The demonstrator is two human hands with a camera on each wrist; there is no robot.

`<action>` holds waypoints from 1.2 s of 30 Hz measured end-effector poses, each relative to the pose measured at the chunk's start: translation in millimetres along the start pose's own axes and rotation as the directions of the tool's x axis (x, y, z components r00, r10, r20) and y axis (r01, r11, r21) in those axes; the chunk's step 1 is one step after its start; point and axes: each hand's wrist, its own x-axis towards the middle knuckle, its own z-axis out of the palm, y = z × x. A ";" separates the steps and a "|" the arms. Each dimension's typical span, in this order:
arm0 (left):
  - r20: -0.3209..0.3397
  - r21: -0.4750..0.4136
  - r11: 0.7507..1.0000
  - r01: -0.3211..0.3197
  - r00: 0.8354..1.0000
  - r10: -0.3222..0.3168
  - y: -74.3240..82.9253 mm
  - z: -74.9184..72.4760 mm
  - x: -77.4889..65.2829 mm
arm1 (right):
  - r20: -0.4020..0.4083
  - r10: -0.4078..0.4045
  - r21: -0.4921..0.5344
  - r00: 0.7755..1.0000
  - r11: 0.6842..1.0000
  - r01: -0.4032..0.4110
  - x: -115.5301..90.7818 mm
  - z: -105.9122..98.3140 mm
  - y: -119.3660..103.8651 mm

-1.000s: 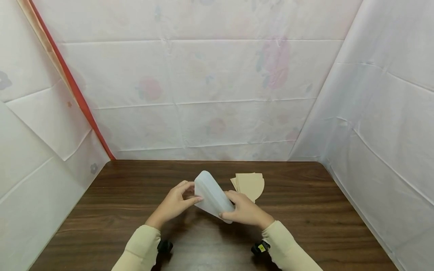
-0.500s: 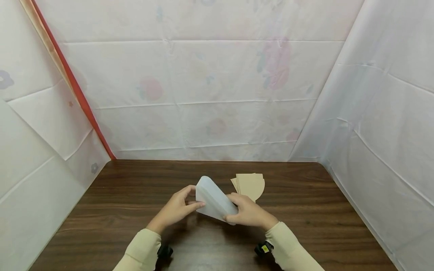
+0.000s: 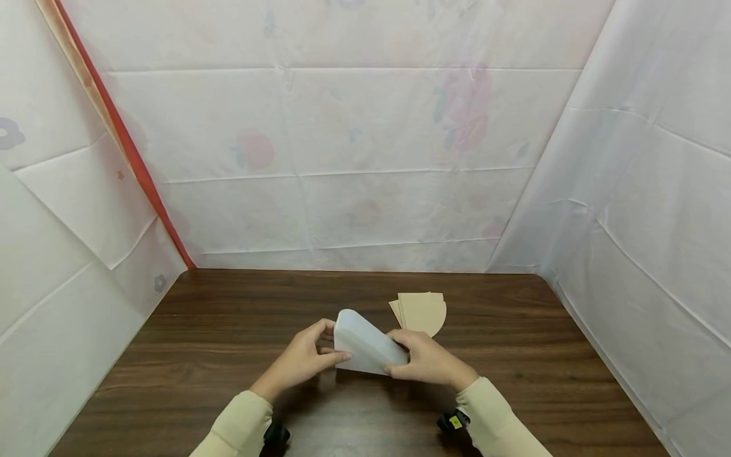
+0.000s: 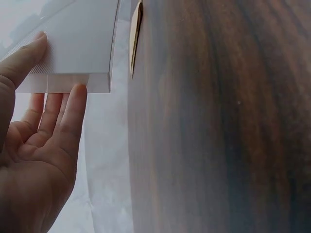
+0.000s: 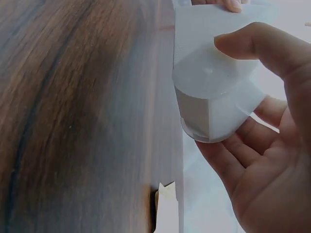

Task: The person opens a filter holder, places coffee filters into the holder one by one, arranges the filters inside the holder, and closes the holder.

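Observation:
A white, partly see-through plastic case (image 3: 365, 346) with a rounded end is held between both hands just over the table. My left hand (image 3: 302, 355) pinches its left end, thumb on the broad face and fingertips against the narrow side, as the left wrist view shows on the case (image 4: 82, 43). My right hand (image 3: 428, 362) grips the other end; in the right wrist view the thumb lies on the face of the case (image 5: 209, 73) and the fingers curl beneath. Behind the right hand lie several tan, fan-shaped coffee filter papers (image 3: 422, 314), their lower tip hidden.
The dark wood table (image 3: 228, 317) reaches back to a white patterned cloth (image 3: 365, 216). More cloth (image 3: 645, 254) hangs along the right side. A red strip (image 3: 137, 165) runs down the left corner. A black wrist camera (image 3: 454, 420) sits under the right sleeve.
Both hands have moved the case a little to the right and lower in the head view. Its tilt has become flatter. The filter papers have stayed in place.

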 end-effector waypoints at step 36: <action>0.086 -0.017 1.000 0.004 0.996 -0.003 -14.8 15.9 -3.1 | 0.060 -0.021 -0.097 0.998 0.995 0.027 -13.0 7.1 17.2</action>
